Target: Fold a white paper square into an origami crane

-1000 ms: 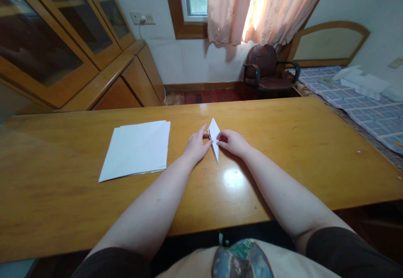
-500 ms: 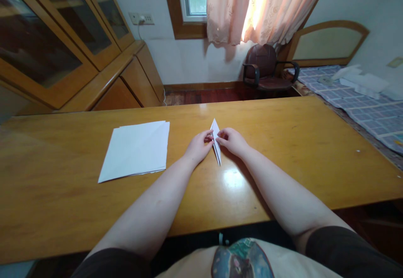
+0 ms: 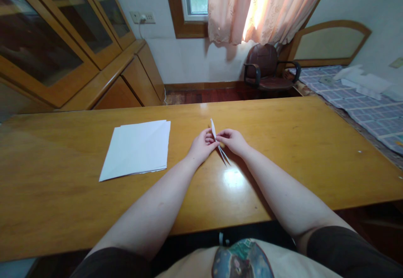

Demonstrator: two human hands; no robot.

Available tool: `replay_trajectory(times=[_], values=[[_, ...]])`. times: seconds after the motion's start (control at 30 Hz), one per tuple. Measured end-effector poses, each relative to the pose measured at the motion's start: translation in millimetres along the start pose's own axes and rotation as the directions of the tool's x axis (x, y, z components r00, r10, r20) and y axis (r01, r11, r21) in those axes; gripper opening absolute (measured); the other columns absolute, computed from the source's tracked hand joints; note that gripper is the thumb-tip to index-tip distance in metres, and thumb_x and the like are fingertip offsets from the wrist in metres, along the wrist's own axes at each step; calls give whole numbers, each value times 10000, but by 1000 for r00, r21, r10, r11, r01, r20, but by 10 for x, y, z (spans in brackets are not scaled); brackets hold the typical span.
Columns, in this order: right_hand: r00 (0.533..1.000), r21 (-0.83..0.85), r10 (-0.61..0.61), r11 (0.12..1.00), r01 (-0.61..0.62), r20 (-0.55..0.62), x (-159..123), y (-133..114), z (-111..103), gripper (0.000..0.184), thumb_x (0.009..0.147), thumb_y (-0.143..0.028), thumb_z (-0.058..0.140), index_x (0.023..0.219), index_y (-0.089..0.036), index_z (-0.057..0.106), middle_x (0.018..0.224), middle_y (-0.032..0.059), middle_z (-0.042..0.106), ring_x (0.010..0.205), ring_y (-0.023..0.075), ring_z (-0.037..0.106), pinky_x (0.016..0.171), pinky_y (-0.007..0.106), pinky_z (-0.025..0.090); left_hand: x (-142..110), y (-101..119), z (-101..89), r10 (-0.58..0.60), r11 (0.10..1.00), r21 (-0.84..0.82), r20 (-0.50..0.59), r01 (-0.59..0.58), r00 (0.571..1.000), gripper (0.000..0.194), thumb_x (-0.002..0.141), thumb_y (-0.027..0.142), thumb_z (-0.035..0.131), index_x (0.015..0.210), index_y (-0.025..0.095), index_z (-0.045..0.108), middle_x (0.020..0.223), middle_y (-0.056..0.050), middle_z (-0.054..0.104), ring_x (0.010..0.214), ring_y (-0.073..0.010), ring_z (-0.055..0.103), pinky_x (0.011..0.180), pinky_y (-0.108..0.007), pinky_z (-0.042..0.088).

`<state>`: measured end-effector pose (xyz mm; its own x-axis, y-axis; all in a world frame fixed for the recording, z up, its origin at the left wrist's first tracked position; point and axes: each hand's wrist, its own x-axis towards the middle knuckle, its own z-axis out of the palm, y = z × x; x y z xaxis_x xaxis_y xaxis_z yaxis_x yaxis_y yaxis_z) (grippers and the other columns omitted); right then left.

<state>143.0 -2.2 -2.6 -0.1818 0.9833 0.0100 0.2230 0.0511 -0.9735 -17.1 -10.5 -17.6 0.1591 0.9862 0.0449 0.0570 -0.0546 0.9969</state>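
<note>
A narrow piece of folded white paper [image 3: 213, 127] is held between my two hands above the middle of the table. Its far end comes to a point, and two thin points spread apart at the near end. My left hand [image 3: 203, 143] pinches the paper from the left, near its middle. From the right, my right hand [image 3: 232, 140] grips the same middle part between thumb and fingers. My fingertips hide the centre of the paper.
A stack of white paper sheets [image 3: 136, 148] lies left of my hands on the wooden table [image 3: 299, 152]. Beyond the table stand a brown armchair [image 3: 265, 70], a bed with a checked cover [image 3: 343, 95] and a wooden cabinet [image 3: 143, 76].
The folded paper has turned from lying face-up to standing more on edge. Its near points have swung right and spread apart. Both hands still hold it.
</note>
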Motion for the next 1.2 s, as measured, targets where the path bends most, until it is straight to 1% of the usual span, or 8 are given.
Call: replay_trajectory(times=[0.27,0.37,0.5,0.6,0.7,0.83,0.97,1.2], values=[[999,30,21,999,-19,-46,-5,-21,28,257,626,-366,744,728,-174,608,715,18,660,681,156,602,685,294,462,-44,84,35,60,995,73,30,-62,998,561,688,160,721,1213,178,526,1081,-105,652,881,-177,657,851,-376,531],[998,101,33,994,-28,-44,-3,-21,41,266,622,-378,747,727,-179,604,715,14,659,684,156,603,695,298,465,-52,107,45,85,994,73,-5,-84,996,549,673,164,738,1183,176,536,1082,-97,638,891,-171,647,873,-380,524],[998,249,57,967,-49,-25,-20,-51,52,258,640,-390,735,745,-179,629,721,13,664,673,148,602,693,299,474,-54,139,58,65,997,-28,-51,-67,997,480,683,149,721,1122,179,529,1065,-79,617,886,-153,638,869,-373,531],[996,307,85,949,-76,-18,-45,-100,55,253,637,-380,743,760,-175,658,735,17,677,665,147,604,685,298,476,-54,156,66,47,997,-63,-98,-53,994,390,669,148,725,990,182,507,986,-43,607,867,-145,635,861,-382,536],[996,339,91,937,-85,-2,-64,-136,59,247,628,-367,758,761,-175,680,759,29,697,684,158,621,714,312,482,-61,163,73,29,994,-97,-119,-40,992,415,619,189,773,881,192,451,861,9,576,848,-149,635,849,-401,543],[993,348,116,931,-110,4,-70,-140,73,237,624,-369,760,749,-176,703,746,36,705,704,177,640,735,327,493,-80,153,78,29,994,-105,-95,-39,995,450,589,218,799,854,193,436,869,19,547,821,-139,642,847,-390,546],[993,316,119,942,-111,-6,-75,-138,89,257,613,-376,763,770,-177,719,775,40,715,739,179,645,752,325,500,-83,127,76,36,996,-80,-80,-42,996,375,652,199,749,877,192,449,878,9,564,809,-130,646,843,-369,547],[993,357,114,930,-92,-39,-72,-150,102,277,562,-330,795,757,-170,679,737,20,689,686,142,623,740,310,502,-52,129,72,11,977,-214,-30,-17,999,342,655,140,707,905,184,477,925,-6,568,942,-156,620,928,-409,510]])
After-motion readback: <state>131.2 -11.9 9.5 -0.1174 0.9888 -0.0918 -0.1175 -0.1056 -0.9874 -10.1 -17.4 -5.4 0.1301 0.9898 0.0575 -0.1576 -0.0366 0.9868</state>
